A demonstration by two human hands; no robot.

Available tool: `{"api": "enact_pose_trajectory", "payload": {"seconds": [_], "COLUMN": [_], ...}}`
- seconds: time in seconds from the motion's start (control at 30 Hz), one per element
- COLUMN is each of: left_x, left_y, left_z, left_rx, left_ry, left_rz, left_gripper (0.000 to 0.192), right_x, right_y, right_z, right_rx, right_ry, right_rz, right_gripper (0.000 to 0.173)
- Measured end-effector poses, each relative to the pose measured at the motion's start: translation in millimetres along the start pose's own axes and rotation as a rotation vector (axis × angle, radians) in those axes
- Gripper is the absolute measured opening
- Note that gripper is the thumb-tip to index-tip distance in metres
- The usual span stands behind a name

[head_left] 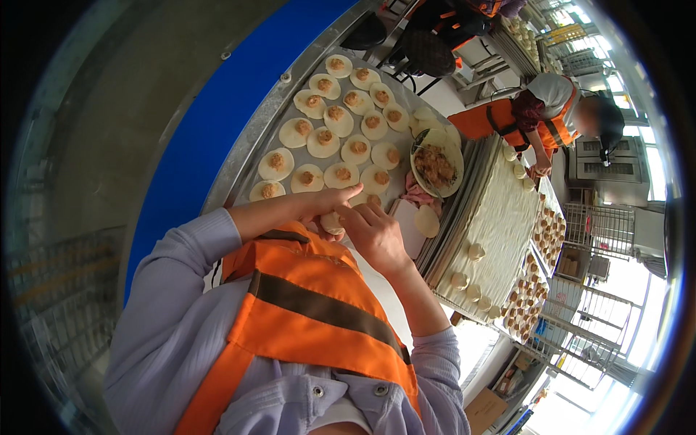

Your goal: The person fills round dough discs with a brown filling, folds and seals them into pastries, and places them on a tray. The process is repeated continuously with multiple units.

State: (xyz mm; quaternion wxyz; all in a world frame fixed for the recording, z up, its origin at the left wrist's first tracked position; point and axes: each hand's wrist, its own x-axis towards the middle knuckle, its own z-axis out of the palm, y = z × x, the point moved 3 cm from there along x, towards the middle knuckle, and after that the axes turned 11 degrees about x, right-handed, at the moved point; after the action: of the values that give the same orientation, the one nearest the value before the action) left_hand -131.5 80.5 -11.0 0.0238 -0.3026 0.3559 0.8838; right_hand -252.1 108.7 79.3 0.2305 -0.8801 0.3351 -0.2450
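Note:
A small filled dough bun (331,223) rests in my left hand (328,202), close to my apron, with that thumb stretched out. The bent fingers of my right hand (372,231) pinch its edge and partly cover it. Just beyond my hands, flat dough rounds (324,145) lie in rows on the steel table (304,111), each with a mound of brownish filling on it. A bowl of filling (435,166) stands on the right side of the table, with a utensil at its rim. One plain dough wrapper (427,221) lies near my right hand.
A pink cloth (416,191) lies beside the bowl. To the right, stacked boards (497,217) carry a cloth and several finished buns (466,285). Trays of brown-topped pieces (524,296) stand beyond. A co-worker (544,117) reaches toward the boards' far end. A stool (428,53) stands behind the table.

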Motion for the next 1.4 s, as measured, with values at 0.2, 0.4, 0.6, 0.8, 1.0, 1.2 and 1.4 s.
{"api": "enact_pose_trajectory", "payload": {"seconds": [0.2,0.4,0.6,0.8,1.0,1.2,1.4], "left_x": [-1.8,-3.5,3.0,7.0,9.1,5.7,-2.8], "left_y": [4.3,2.0,3.7,-1.7,-1.3,5.0,14.8], "left_z": [4.6,7.5,6.9,1.5,8.6,10.7,20.8], "left_rx": [-0.224,-0.221,-0.287,-0.223,-0.234,-0.290,-0.147], "left_ry": [0.266,0.197,0.254,0.196,0.100,0.315,0.086], "left_rz": [0.304,0.275,0.472,0.387,0.405,0.458,0.396], "left_gripper": [0.075,0.065,0.061,0.052,0.049,0.048,0.046], "right_x": [1.0,0.1,4.7,4.3,3.8,-2.9,1.3], "right_y": [17.8,10.6,9.4,10.2,5.3,15.3,2.1], "right_z": [-5.6,-10.4,-14.7,-14.0,-15.3,-13.4,-23.8], "right_rx": [0.342,0.210,0.367,0.322,0.279,0.442,0.133], "right_ry": [0.086,-0.055,-0.054,-0.155,-0.096,-0.042,-0.002], "right_rz": [0.344,0.236,0.309,0.393,0.317,0.617,0.130], "right_gripper": [0.021,0.025,0.025,0.025,0.017,0.017,0.016]}}
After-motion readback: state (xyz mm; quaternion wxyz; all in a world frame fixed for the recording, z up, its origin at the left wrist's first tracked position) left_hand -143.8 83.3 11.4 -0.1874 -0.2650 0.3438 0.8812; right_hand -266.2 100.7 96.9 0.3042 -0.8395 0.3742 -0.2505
